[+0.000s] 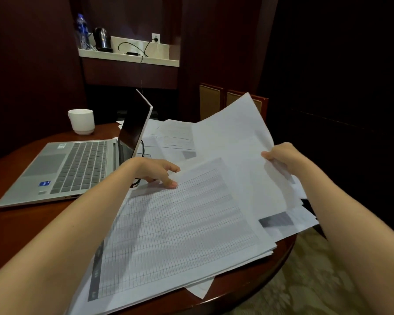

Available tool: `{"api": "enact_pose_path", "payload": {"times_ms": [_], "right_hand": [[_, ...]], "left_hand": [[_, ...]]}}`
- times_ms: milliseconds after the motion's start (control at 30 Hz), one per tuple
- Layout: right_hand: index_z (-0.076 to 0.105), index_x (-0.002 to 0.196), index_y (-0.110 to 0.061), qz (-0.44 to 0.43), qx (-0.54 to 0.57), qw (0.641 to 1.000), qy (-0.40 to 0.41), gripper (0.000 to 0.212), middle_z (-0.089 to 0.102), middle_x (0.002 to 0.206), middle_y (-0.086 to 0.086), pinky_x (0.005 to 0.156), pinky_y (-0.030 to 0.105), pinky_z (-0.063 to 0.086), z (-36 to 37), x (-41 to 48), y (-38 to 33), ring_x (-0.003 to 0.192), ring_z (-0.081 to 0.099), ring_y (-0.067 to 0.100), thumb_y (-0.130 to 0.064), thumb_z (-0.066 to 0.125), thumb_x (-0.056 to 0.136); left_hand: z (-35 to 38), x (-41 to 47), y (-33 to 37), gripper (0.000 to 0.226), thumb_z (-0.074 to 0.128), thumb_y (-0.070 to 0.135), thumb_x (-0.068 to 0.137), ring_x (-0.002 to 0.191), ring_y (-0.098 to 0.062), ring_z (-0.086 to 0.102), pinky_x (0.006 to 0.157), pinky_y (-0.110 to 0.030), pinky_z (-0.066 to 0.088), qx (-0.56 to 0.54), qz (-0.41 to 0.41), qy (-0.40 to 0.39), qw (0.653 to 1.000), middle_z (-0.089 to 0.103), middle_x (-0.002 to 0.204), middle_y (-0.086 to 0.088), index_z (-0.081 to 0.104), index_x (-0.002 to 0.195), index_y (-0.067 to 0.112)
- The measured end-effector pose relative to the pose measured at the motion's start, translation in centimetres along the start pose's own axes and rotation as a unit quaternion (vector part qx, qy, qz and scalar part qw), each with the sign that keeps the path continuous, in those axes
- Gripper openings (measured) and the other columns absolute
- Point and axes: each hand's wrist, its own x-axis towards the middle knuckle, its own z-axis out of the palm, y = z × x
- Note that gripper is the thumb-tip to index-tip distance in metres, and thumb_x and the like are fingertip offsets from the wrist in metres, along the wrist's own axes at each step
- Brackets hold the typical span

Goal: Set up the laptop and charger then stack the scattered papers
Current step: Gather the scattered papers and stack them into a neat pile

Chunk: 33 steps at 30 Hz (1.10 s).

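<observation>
A silver laptop point(64, 169) stands open at the left of the round wooden table point(21, 223), its screen dark. A black charger cable point(137, 181) runs by its right side; more of the charger point(132, 52) lies on the far shelf, plugged into a wall socket point(155, 38). Loose papers point(178, 223) cover the table's right half, a gridded sheet on top. My left hand point(156, 170) rests fingertips on that gridded sheet's far edge. My right hand point(280, 155) pinches the right edge of a blank white sheet point(234, 137), lifted and tilted above the pile.
A white mug point(81, 121) sits behind the laptop. On the far shelf point(127, 57) stand a kettle point(102, 39) and a water bottle point(82, 30). Two chair backs point(210, 101) rise behind the table. Patterned carpet point(305, 280) lies at the lower right.
</observation>
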Motion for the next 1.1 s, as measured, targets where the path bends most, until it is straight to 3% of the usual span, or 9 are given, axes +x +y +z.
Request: {"api": "enact_pose_path", "payload": {"times_ms": [133, 233, 367, 567, 700, 800, 933, 1033, 1100], "right_hand": [[0.059, 0.096, 0.001, 0.003, -0.011, 1.0, -0.018, 0.022, 0.06, 0.096, 0.014, 0.08, 0.036, 0.047, -0.6, -0.1, 2.6, 0.088, 0.058, 0.03, -0.016, 0.067, 0.084], [0.059, 0.112, 0.0, 0.015, -0.012, 0.998, -0.054, 0.037, 0.06, 0.105, 0.013, 0.079, 0.034, 0.046, 0.5, -0.7, 3.5, 0.091, 0.058, 0.03, -0.015, 0.07, 0.081], [0.047, 0.128, -0.004, 0.033, -0.049, 0.994, -0.087, 0.063, 0.054, 0.124, 0.01, 0.09, 0.035, 0.046, 1.7, -1.3, 4.1, 0.11, 0.054, 0.031, -0.016, 0.077, 0.074], [0.053, 0.123, 0.0, 0.0, 0.004, 1.0, 0.019, 0.046, 0.058, 0.12, 0.013, 0.082, 0.031, 0.045, 1.4, -1.2, 4.1, 0.103, 0.057, 0.029, -0.006, 0.07, 0.081], [0.063, 0.106, -0.009, -0.055, 0.003, 0.992, 0.118, 0.024, 0.062, 0.102, 0.009, 0.066, 0.026, 0.04, -0.4, -1.2, 3.1, 0.094, 0.058, 0.025, -0.008, 0.063, 0.083], [0.064, 0.11, -0.01, -0.093, 0.021, 0.982, 0.162, 0.027, 0.064, 0.104, 0.008, 0.073, 0.03, 0.044, -1.3, -0.8, 2.2, 0.1, 0.06, 0.027, -0.012, 0.062, 0.083], [0.067, 0.105, -0.009, -0.137, 0.08, 0.97, 0.185, 0.023, 0.062, 0.092, 0.002, 0.076, 0.029, 0.047, -1.9, -0.4, 1.3, 0.091, 0.06, 0.021, -0.013, 0.064, 0.083], [0.068, 0.1, -0.008, -0.177, 0.128, 0.966, 0.14, 0.017, 0.063, 0.09, 0.004, 0.084, 0.038, 0.052, -2.1, 0.1, 1.3, 0.089, 0.06, 0.02, -0.015, 0.067, 0.084], [0.066, 0.096, -0.012, -0.186, 0.171, 0.961, 0.111, 0.011, 0.063, 0.092, 0.006, 0.082, 0.039, 0.053, -2.1, 0.1, 1.2, 0.089, 0.061, 0.021, -0.016, 0.067, 0.086]], "left_hand": [[0.4, 0.3, 0.6, 0.065, 0.062, 0.02, 0.088, 0.13, -0.024, 0.036, 0.097, -0.029, 0.041, 0.029, -0.014, -0.011, 0.999, 0.029, 0.149, -0.008, 0.03, 0.145, 0.018], [0.6, 0.2, 1.1, 0.06, 0.063, 0.019, 0.087, 0.124, -0.022, 0.04, 0.082, -0.021, 0.046, 0.028, -0.013, -0.013, 0.999, 0.034, 0.146, -0.008, 0.036, 0.141, 0.017], [0.8, -0.4, 1.6, 0.051, 0.06, 0.014, 0.09, 0.128, -0.021, 0.035, 0.087, -0.024, 0.038, 0.029, 0.004, 0.008, 1.0, 0.038, 0.134, -0.004, 0.041, 0.137, 0.012], [1.2, -0.5, 2.8, 0.045, 0.06, 0.017, 0.09, 0.107, -0.013, 0.038, 0.077, -0.021, 0.04, 0.026, 0.033, 0.007, 0.999, 0.045, 0.103, 0.005, 0.046, 0.132, 0.011], [1.6, 0.4, 3.9, 0.045, 0.062, 0.018, 0.089, 0.11, -0.011, 0.035, 0.097, -0.032, 0.035, 0.015, 0.049, 0.03, 0.998, 0.041, 0.112, 0.003, 0.047, 0.131, 0.015], [1.9, 1.4, 4.4, 0.032, 0.065, 0.02, 0.086, 0.105, -0.017, 0.048, 0.086, -0.028, 0.039, 0.031, 0.055, 0.042, 0.997, 0.052, 0.11, 0.0, 0.055, 0.117, 0.018], [2.2, 2.9, 4.9, 0.06, 0.066, 0.02, 0.085, 0.114, -0.025, 0.049, 0.096, -0.032, 0.041, 0.027, 0.099, 0.153, 0.983, 0.046, 0.129, -0.011, 0.037, 0.137, 0.019], [1.3, 3.0, 6.7, 0.076, 0.066, 0.028, 0.085, 0.133, -0.031, 0.029, 0.108, -0.04, 0.026, 0.048, 0.14, 0.325, 0.934, 0.027, 0.146, -0.012, 0.02, 0.145, 0.02], [0.3, 2.9, 8.2, 0.08, 0.066, 0.03, 0.084, 0.136, -0.029, 0.024, 0.11, -0.038, 0.022, 0.083, 0.176, 0.378, 0.905, 0.024, 0.149, -0.008, 0.018, 0.146, 0.019]]}}
